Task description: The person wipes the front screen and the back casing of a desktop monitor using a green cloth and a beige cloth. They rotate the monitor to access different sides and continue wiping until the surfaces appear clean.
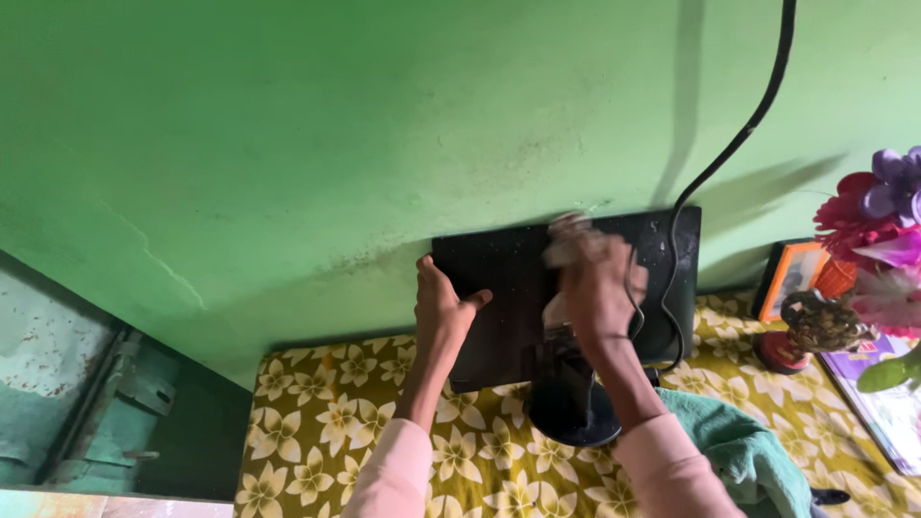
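A flat black monitor with a round black plastic stand (508, 317) sits on a table covered with a yellow-green cloth printed with white flowers (317, 422), its back close to the green painted wall (336, 115). The person's left hand (441, 307) rests against the monitor's left edge, fingers together and wrapped at the rim, thumb spread out across the dark panel. The right hand (595, 283) lies on the upper middle of the panel and is blurred — its fingers seem bunched around a pale crumpled cloth (568, 240), though how tightly cannot be told. A black cable (739, 144) hangs down the wall and loops behind the monitor's right side. A green towel (739, 446) lies beside the stand — near the right forearm — and artificial pink and purple flowers (878, 216) stand at the far right.
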